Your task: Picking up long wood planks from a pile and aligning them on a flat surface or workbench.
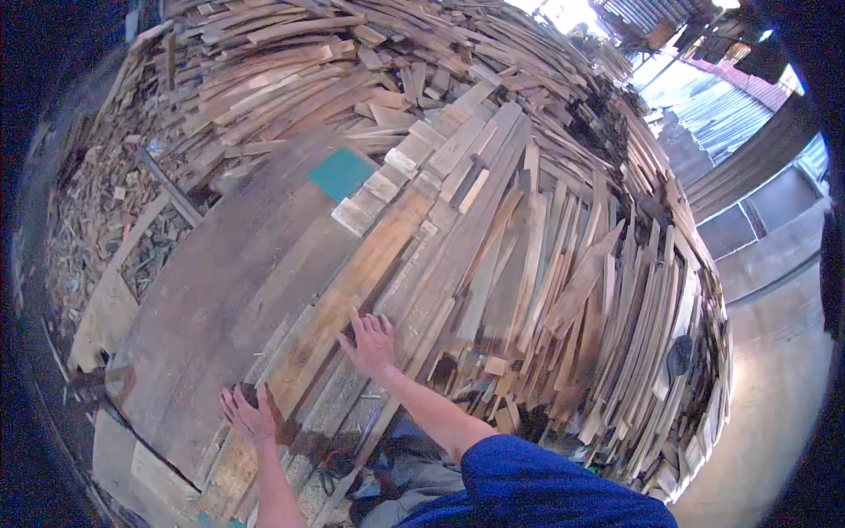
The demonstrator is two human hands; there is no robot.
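A long yellowish wooden plank lies lengthwise on the work table in front of me. My left hand is at its near left edge, fingers spread. Farther along, my right hand sits at the plank's right edge, its fingers also apart. Neither hand appears to grip anything, though whether the fingertips press on the wood is hard to tell. Beyond the plank's left side, pale wooden blocks stand in a row beside a green square sheet. A tool that looks like a hammer lies among the boards to the right.
Broad brown boards form the table surface at left. Long wood strips are stacked along the right, and a large heap of scrap wood rises behind. Wood offcuts cover the far left. Concrete floor shows at right.
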